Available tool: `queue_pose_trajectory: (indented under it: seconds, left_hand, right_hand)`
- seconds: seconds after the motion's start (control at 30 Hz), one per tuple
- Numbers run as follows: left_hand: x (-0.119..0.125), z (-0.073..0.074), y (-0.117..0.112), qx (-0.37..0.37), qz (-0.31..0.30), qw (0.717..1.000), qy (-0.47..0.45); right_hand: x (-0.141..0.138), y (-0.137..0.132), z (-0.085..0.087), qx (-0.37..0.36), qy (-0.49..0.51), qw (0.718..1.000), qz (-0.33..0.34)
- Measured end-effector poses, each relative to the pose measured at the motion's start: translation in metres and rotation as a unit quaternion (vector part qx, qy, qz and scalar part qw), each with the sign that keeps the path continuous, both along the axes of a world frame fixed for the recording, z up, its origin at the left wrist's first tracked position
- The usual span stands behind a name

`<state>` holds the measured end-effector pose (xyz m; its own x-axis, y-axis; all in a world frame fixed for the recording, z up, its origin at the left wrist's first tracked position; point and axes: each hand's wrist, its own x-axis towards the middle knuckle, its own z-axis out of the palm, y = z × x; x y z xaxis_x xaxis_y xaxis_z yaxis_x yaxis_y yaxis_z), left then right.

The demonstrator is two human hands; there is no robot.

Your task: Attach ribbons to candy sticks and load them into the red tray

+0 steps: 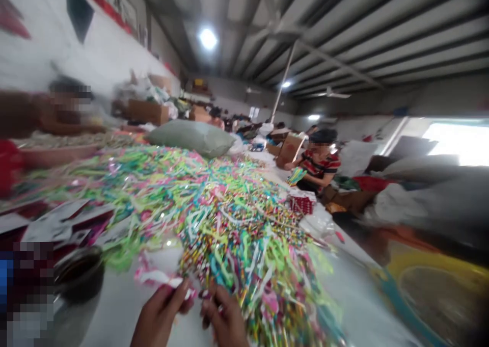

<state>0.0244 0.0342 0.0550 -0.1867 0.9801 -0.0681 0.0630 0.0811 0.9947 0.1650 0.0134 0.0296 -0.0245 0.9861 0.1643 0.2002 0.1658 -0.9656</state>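
Near the bottom middle, my left hand pinches a pink-and-white ribbon, which trails off to the left. Close beside it on the right, my right hand is closed, thumb against fingers, at a small dark piece too blurred to name. A big heap of colourful ribbons and beaded sticks spreads over the table just beyond both hands. Its strands are green, pink, white, teal and yellow.
A dark round bowl stands at lower left, near flat printed packets. Beyond the heap lies a green sack. A person in a striped shirt sits at the right; another person's arm reaches in from the left. A yellow-rimmed basin is at right.
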Motion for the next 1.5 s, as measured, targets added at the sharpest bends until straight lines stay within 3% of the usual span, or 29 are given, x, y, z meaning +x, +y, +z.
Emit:
queue_pose_trajectory:
  seconds: [0.1,0.2,0.43,0.67,0.9,1.1,1.3,1.4,1.5]
  left_hand:
    - [0.003,-0.004,-0.014,-0.038,-0.035,0.995,-0.081]
    - [0.005,-0.013,-0.016,-0.051,-0.042,0.99,-0.124]
    - [0.0,-0.025,-0.026,-0.072,-0.035,0.988,-0.134]
    - [0.0,-0.031,-0.024,-0.065,-0.025,0.99,-0.126]
    - [0.003,-0.037,-0.022,-0.071,0.019,0.986,-0.148]
    - [0.003,-0.055,-0.027,-0.073,0.026,0.989,-0.128]
    - [0.013,-0.075,-0.033,-0.09,0.043,0.978,-0.183]
    - [0.011,-0.07,-0.029,-0.093,-0.005,0.98,-0.173]
    - [0.001,-0.056,-0.016,-0.072,-0.083,0.987,-0.117]
  right_hand:
    - [0.002,-0.007,-0.014,-0.027,0.025,0.999,-0.029]
    - [0.002,-0.015,-0.021,-0.01,-0.028,0.999,-0.032]
    - [-0.001,-0.029,-0.032,0.01,-0.106,0.994,-0.035]
    - [-0.003,-0.024,-0.03,0.105,-0.194,0.975,-0.012]
    - [-0.016,-0.025,-0.056,0.225,-0.255,0.938,-0.067]
    - [-0.02,-0.025,-0.068,0.187,-0.279,0.941,-0.038]
    - [-0.031,-0.036,-0.085,0.176,-0.361,0.908,-0.117]
    - [-0.024,-0.033,-0.08,0.169,-0.332,0.926,-0.064]
    - [0.004,-0.019,-0.052,0.161,-0.33,0.929,-0.045]
